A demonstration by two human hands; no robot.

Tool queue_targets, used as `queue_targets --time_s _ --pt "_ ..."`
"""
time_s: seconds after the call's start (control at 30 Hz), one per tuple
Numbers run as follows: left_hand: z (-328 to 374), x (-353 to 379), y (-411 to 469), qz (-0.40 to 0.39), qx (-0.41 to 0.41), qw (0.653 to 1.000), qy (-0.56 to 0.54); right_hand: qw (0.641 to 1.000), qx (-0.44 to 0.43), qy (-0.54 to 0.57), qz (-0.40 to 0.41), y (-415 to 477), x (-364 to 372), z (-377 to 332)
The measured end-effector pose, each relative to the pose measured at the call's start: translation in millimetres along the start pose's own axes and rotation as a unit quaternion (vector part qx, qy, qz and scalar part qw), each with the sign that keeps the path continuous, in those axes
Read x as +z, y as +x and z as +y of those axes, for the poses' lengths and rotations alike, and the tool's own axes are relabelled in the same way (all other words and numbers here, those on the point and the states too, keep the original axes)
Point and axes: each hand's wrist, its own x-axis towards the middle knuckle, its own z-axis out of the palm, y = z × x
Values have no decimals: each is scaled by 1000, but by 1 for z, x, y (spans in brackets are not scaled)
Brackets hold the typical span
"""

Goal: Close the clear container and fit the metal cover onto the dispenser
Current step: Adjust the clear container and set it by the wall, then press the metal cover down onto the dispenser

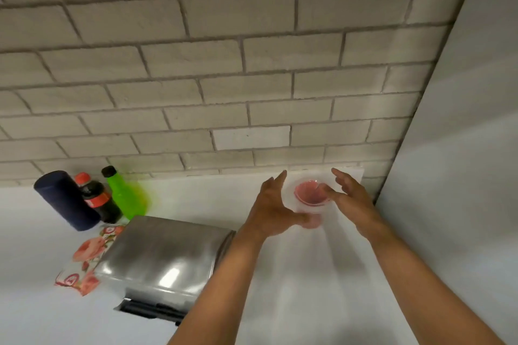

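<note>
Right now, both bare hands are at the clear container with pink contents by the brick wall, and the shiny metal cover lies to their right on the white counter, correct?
Not quite. In the head view, both hands, left and right, are at the clear container with pink contents by the brick wall, but the shiny metal cover lies to their left on the white counter, not their right.

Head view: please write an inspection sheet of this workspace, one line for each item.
Surface: white counter, bare between the things.
Job's things: clear container with pink contents, between both hands; metal cover lying on the counter, not fitted.
Clutter: dark blue cylinder, cola bottle, green bottle, printed packet.
Grippers: left hand touches the container; right hand at its other side, fingers spread.
Cables: nothing seen.
Surroundings: pale brick wall; plain white panel to the right.
</note>
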Motion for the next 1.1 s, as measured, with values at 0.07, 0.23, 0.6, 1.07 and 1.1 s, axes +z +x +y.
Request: queue_targets --time_s 0.07,0.23,0.6,1.07,1.1 --pt "1 -35 -23 19 -1 999 30 998 -46 -37 -10 -16 7 -15" --pt "-31 -117 -84 64 -51 987 139 978 -96 -68 -170 -70 42 -51" --pt "-142 -195 -172 -1 -77 943 323 837 -277 -400 -250 -185 187 -60" --pt "-178 -181 -155 58 50 907 415 815 -206 -530 -112 -188 252 -58" --pt "-179 -180 -151 59 51 905 419 819 -202 -526 -109 -185 251 -58"
